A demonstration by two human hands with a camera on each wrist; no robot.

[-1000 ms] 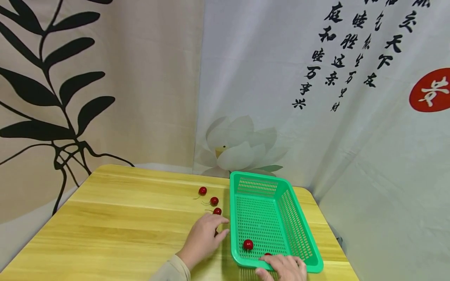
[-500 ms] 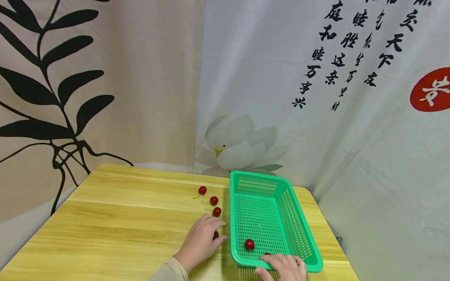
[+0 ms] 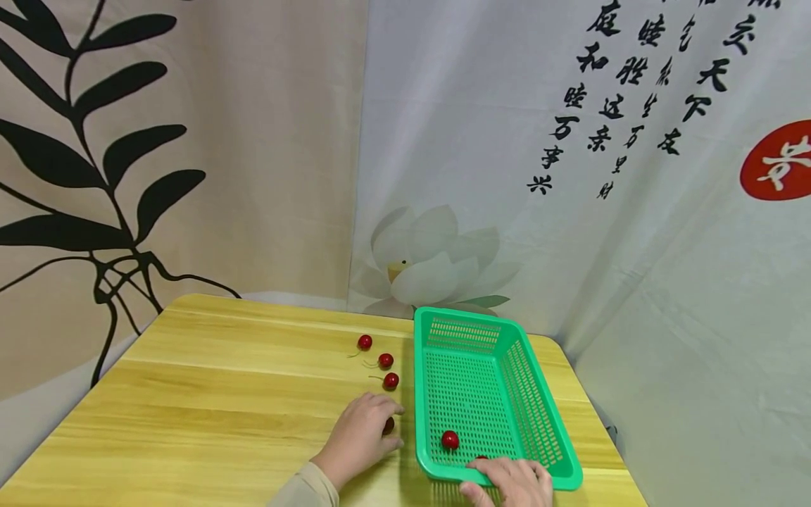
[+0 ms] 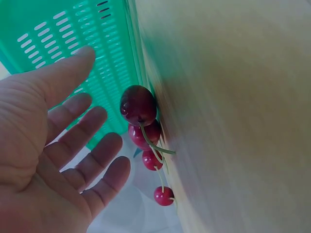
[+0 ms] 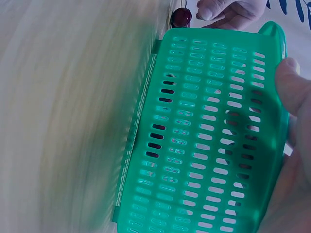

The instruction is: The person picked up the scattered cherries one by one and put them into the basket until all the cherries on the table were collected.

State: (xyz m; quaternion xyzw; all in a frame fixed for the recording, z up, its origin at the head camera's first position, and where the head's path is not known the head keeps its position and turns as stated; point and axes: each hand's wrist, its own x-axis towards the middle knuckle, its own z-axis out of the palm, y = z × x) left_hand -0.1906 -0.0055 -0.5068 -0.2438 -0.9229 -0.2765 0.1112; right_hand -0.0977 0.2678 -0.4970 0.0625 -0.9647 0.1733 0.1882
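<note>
My left hand (image 3: pixel 362 431) hovers low over the table left of the green plastic basket (image 3: pixel 419 422). Its thumb and fingers are spread around a dark red cherry (image 3: pixel 389 425). In the left wrist view that cherry (image 4: pixel 138 104), with a green stem, stands apart from the fingertips (image 4: pixel 118 167). Three more stemmed cherries (image 3: pixel 391 381) lie in a line farther back. Gripping the basket's near rim is my right hand (image 3: pixel 516 482), its thumb (image 5: pixel 290 85) outside and its fingers over the inner side. Inside the basket are a cherry (image 3: pixel 450 440) and another (image 3: pixel 481 458) mostly hidden by that hand.
The basket stands on the right part of a wooden table (image 3: pixel 222 394). Behind the table hangs a pale cloth (image 3: pixel 481 141) printed with a lotus, leaves and dark characters. The table's back edge lies just beyond the basket.
My left hand has drawn slightly back and left, away from the basket, and the cherry beside its fingers shows more. My right hand stays on the rim.
</note>
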